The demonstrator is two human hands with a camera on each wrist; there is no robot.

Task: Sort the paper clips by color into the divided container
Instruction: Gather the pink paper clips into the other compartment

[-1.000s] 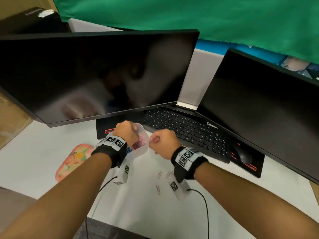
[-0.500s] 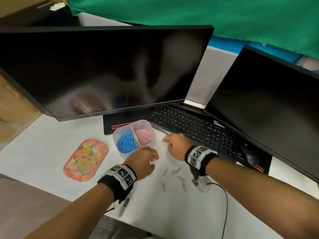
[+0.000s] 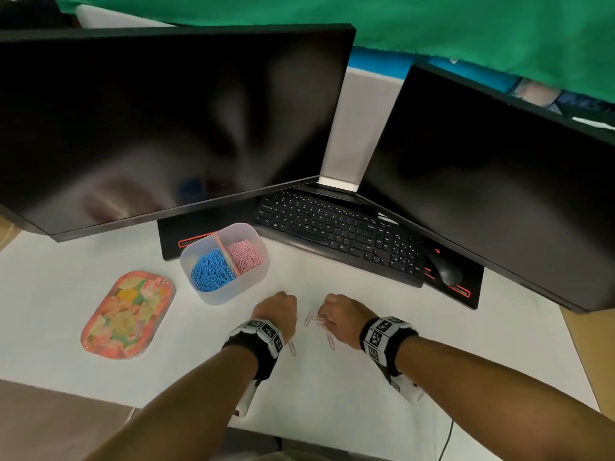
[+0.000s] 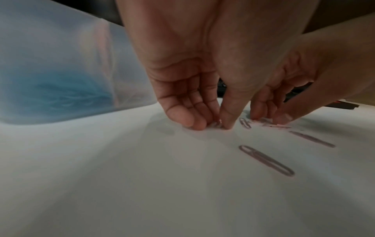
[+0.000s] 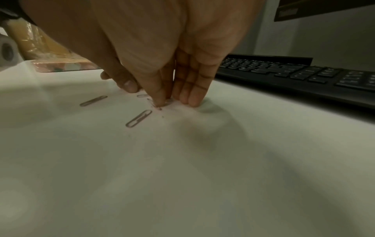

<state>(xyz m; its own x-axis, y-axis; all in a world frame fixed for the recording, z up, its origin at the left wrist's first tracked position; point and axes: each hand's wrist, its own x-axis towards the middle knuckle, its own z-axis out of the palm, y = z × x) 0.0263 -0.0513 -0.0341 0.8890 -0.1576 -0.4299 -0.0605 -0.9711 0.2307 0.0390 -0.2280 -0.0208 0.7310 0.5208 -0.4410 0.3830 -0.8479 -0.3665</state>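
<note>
Nearest me, one pink paper clip (image 3: 292, 347) lies flat on the white desk (image 3: 332, 410), just on my side of the left hand (image 3: 278, 311) and well short of the divided container (image 3: 213, 296). A second loose clip (image 3: 330, 341) lies beside the right hand (image 3: 339, 319), also on the near side of the container.

Both hands are down at the desk surface, near the container's front corner. In the left wrist view the left thumb (image 4: 229, 115) and forefinger close on a small clip (image 4: 218, 124) against the desk; I judge this a pinch just forming, not a secure hold. In the right wrist view the right thumb (image 5: 156, 94) and forefinger press on a pink clip (image 5: 154, 105); the remaining fingers stand straight, tips on the desk.

Between the hands a small cluster of pink clips (image 3: 314, 320) lies partly overlapped.

Beyond the hands, the container holds blue clips (image 3: 211, 269) in its left compartment and pink clips (image 3: 248, 254) in its right.

To do this step well, I tip each clip onto its edge with a fingernail before lifting, since flat wire gives little purchase. I take one clip per hand, free of the overlapped cluster, and carry both past the divider to the right compartment.
</note>
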